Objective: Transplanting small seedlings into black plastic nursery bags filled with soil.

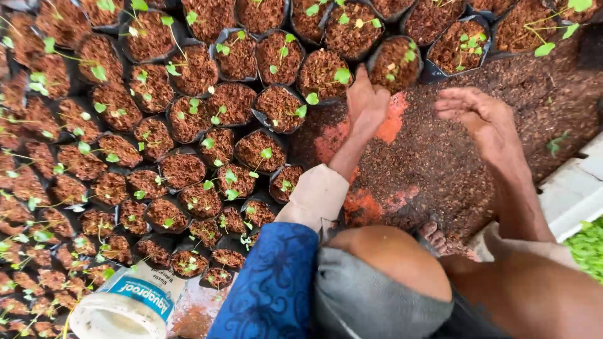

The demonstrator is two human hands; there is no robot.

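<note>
My left hand (366,100) reaches forward over the reddish floor, its fingers touching the black seedling bags (323,75) at the front of the row, next to one bag (394,63) with a small green sprout. My right hand (478,116) hovers palm up above the loose brown coir soil (440,163), fingers slightly curled, with bits of soil on it. My left arm wears a beige cuff and a blue patterned sleeve (276,282). My bent knees fill the lower right.
Several black bags of brown soil with green seedlings (188,125) crowd the left and top. A white plastic pail with a blue label (125,304) lies at the bottom left. A pale concrete edge (571,194) and green leaves (587,248) border the right.
</note>
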